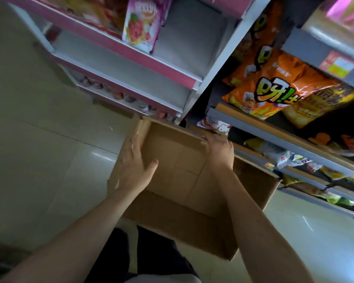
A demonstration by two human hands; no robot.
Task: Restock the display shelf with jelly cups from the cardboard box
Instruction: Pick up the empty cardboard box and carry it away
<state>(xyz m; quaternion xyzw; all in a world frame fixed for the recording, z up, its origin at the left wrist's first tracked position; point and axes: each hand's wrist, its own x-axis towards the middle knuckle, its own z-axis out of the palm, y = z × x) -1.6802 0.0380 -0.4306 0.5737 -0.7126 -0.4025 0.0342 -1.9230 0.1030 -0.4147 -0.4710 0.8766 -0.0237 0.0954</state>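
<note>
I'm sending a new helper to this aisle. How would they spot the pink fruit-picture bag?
Start at the pink-edged shelf unit left of the white upright post. On its upper shelf stands the pink bag, at the row's right end beside bare shelf. Raspberries on its front set it apart from the orange snack bags.

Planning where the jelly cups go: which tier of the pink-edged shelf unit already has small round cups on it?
The lowest tier, just above the cardboard box: a row of small round cups lines its front. The middle tier looks bare, and the top one holds fruit-printed bags.

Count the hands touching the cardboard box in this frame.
2. The left hand grips the cardboard box at its left wall; the right hand holds its far rim. No jelly cups show inside.
</note>
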